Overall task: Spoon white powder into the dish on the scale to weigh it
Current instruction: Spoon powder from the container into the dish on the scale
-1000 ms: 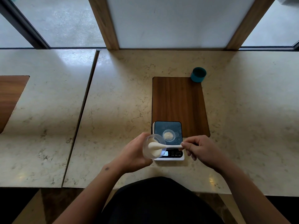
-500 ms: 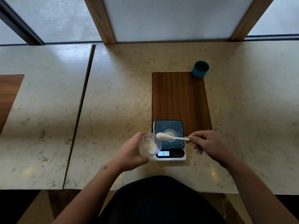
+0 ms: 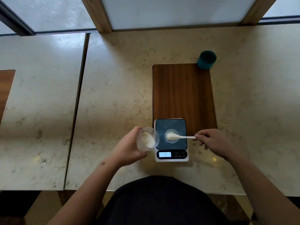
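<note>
Over dish (image 3: 171, 136) on scale (image 3: 171, 140): spoon (image 3: 178, 136) pinched by right hand (image 3: 215, 143) fingers; left hand (image 3: 129, 147) grips cup (image 3: 146, 139).

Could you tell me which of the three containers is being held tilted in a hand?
The clear cup in the left hand; the dish sits on the scale, and the teal cup stands untouched.

You face a pale marbled surface (image 3: 121, 95), a dark seam (image 3: 78, 103) splitting it left. Wood inlay panel (image 3: 183, 95) ahead; frosted windows (image 3: 52, 12) beyond, wood-framed, daylight glare.
</note>
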